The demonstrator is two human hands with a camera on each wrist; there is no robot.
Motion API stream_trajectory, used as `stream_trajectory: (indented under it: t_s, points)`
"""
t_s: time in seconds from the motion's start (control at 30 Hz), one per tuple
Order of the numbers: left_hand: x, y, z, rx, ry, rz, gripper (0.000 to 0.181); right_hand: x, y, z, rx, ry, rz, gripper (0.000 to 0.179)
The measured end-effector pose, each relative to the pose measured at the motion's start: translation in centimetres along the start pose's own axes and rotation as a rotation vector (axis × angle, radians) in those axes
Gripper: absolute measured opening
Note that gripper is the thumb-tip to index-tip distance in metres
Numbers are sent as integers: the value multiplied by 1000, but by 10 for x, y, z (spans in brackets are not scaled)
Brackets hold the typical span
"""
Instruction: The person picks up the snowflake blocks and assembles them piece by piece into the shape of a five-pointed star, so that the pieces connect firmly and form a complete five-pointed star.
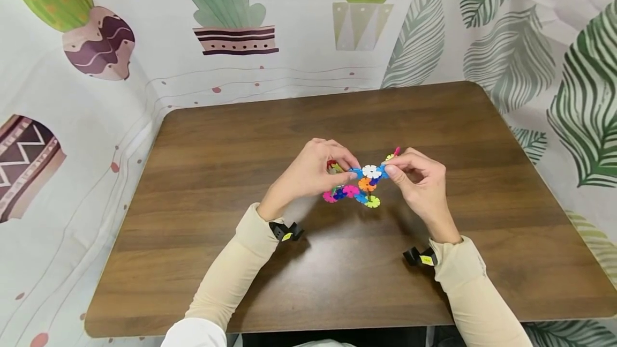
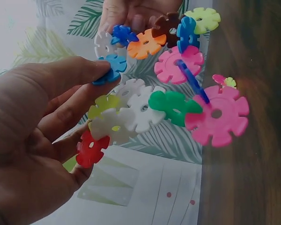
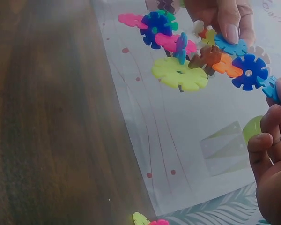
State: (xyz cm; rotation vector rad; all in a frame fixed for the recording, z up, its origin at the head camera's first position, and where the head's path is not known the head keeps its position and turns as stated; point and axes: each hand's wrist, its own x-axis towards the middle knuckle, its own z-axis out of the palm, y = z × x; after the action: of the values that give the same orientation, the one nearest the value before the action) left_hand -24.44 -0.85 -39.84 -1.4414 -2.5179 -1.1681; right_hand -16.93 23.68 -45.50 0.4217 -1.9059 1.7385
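Both hands hold up a chain of interlocking plastic flower discs (image 1: 351, 191) in many colours. My left hand (image 1: 315, 170) pinches a light blue disc (image 2: 111, 69) between thumb and finger. Opposite it, my right hand (image 1: 420, 181) pinches another blue disc (image 3: 270, 88) with thumb and forefinger. Between the two sits a white disc (image 1: 370, 171), with a dark blue disc (image 3: 249, 72) and an orange disc (image 3: 228, 66) joined near it. A lime disc (image 3: 179, 73) hangs lower on the chain. In the left wrist view, a red disc (image 2: 92, 149) lies close to the left hand's lower fingers.
Behind the right hand, a small pink and lime disc piece (image 2: 228, 82) lies on the brown wooden table (image 1: 231, 165). A patterned wall covering (image 1: 299, 52) with cacti and leaves stands behind the table. Black camera mounts (image 1: 287, 231) sit on both wrists.
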Motion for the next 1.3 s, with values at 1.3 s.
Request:
stream_trajectory:
  t_s: [1.3]
  points:
    - [0,-5,7,-61,95,104,12,-10,9,16,77,52,-36,4]
